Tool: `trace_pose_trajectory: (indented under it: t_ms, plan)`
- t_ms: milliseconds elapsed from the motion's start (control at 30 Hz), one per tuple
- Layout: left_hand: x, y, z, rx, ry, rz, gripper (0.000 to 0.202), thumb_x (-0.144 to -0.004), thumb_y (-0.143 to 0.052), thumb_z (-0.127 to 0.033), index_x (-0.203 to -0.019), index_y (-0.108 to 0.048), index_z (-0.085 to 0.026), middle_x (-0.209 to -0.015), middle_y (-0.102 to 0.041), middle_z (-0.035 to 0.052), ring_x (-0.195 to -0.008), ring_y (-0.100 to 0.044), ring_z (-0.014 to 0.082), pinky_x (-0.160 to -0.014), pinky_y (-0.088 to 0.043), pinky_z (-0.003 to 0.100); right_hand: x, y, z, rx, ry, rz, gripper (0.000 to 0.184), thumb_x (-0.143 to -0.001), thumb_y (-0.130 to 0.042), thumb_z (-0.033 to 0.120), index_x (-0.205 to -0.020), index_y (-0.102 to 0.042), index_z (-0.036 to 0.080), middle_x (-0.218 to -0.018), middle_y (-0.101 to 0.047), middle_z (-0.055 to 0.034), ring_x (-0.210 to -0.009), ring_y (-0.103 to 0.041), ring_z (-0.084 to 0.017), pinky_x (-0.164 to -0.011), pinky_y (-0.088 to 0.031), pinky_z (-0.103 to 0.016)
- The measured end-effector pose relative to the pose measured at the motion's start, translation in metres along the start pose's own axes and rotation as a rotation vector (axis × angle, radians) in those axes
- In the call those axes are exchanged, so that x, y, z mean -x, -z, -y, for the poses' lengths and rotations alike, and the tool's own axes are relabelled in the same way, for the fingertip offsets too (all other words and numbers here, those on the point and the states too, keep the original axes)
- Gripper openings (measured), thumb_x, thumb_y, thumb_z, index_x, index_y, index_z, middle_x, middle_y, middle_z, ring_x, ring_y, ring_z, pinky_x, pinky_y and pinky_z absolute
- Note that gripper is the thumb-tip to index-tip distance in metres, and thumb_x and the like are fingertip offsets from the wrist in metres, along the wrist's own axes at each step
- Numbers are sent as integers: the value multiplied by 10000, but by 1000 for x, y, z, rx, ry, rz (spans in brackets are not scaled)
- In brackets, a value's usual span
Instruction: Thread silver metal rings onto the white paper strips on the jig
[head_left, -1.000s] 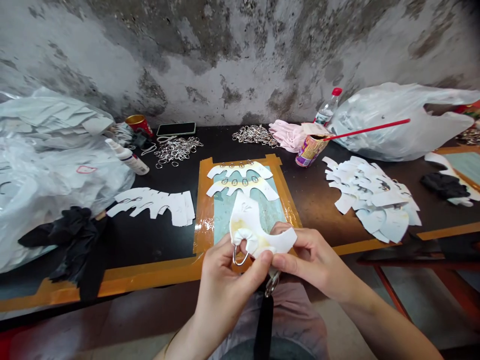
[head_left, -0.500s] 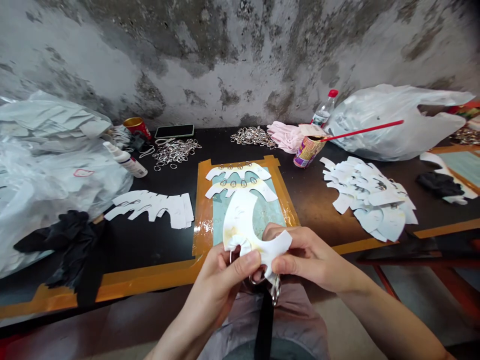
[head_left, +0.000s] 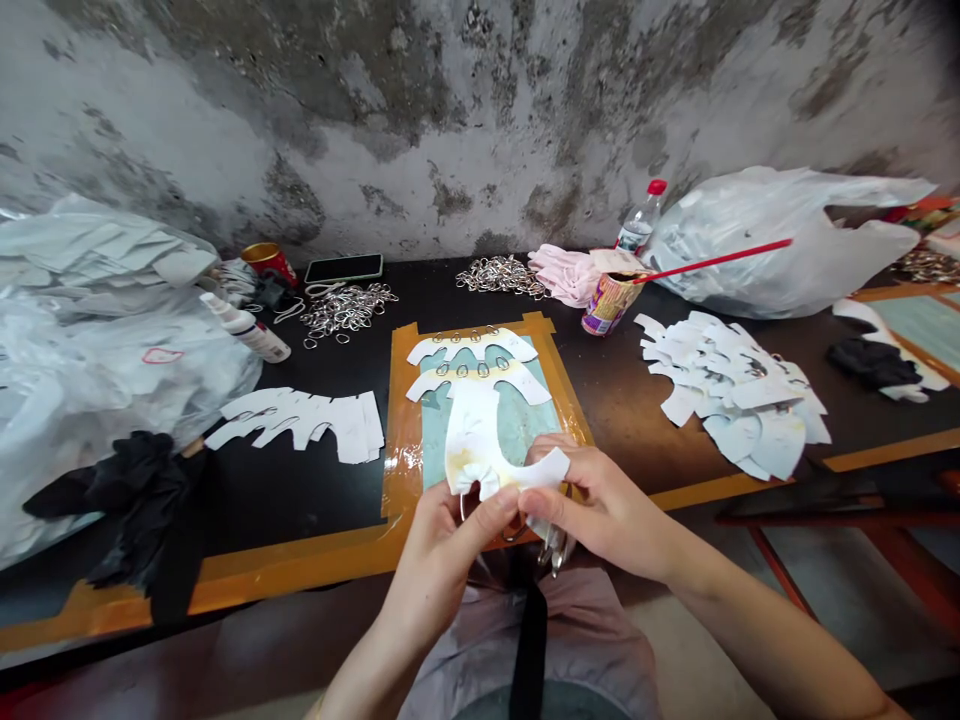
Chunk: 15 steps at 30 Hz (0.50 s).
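Note:
Both hands grip a white curved cut-out piece [head_left: 474, 430] with yellowish glue-like stains, held over the near edge of the table. My left hand [head_left: 450, 545] pinches its lower edge, thumb on top, where the material is folded. My right hand [head_left: 592, 505] is closed on the right part, thumb pressed down beside the left thumb. Metal rings [head_left: 555, 552] hang below the right hand; how they attach is hidden. Beyond the hands, two white strips [head_left: 480, 385] with metal rings along them lie on a pale green board [head_left: 517, 430] framed by brown tape.
Left are flat white cut-outs [head_left: 300, 420], a spray bottle [head_left: 246, 328], black cloth [head_left: 135, 495] and plastic bags [head_left: 165, 375]. Behind lie ring piles [head_left: 349, 310], a phone [head_left: 343, 268] and pink gloves [head_left: 566, 272]. Right are a can with a red stick [head_left: 609, 305] and heaped white pieces [head_left: 731, 385].
My right thumb has moved left and lower, close to my left thumb. The white piece's right part has folded down with it, and the hanging rings have shifted. The view has turned slightly.

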<state>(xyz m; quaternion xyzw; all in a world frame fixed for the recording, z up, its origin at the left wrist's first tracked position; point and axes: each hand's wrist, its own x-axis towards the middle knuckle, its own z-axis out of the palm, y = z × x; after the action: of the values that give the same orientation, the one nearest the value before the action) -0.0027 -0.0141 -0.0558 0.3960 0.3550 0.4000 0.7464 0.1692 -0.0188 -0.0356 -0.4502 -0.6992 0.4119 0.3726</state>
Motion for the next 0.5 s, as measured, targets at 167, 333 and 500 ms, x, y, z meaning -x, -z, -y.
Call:
trace_pose_trajectory:
  t_ms: [167, 333, 500]
  plan:
    - [4, -6, -2, 154, 43, -42, 353, -799, -669, -400, -1076, -682, -181, -1035, -703, 99, -960, -645, 234, -866, -512, 358, 2, 2, 2, 9, 18, 58, 352, -972, -468, 398, -700, -515, 179, -733, -482, 11, -763, -471, -138, -746, -363, -301]
    - [5, -11, -6, 96, -37, -92, 229, -747, -724, -322, -913, -675, -172, -897, -680, 45, -850, -617, 163, -771, -506, 250, 3, 0, 5, 38, -22, 82, 380, -961, -487, 406, -658, -473, 177, -724, -467, 9, -765, -462, -139, -725, -362, -291]
    - [4, -11, -9, 94, 38, -109, 191, -750, -721, -304, -863, -654, -166, -766, -632, 10, -688, -584, 119, -628, -494, 214, 3, -2, 8, 19, -27, 88, 385, -960, -489, 400, -649, -461, 175, -724, -464, 14, -765, -460, -133, -726, -358, -285]
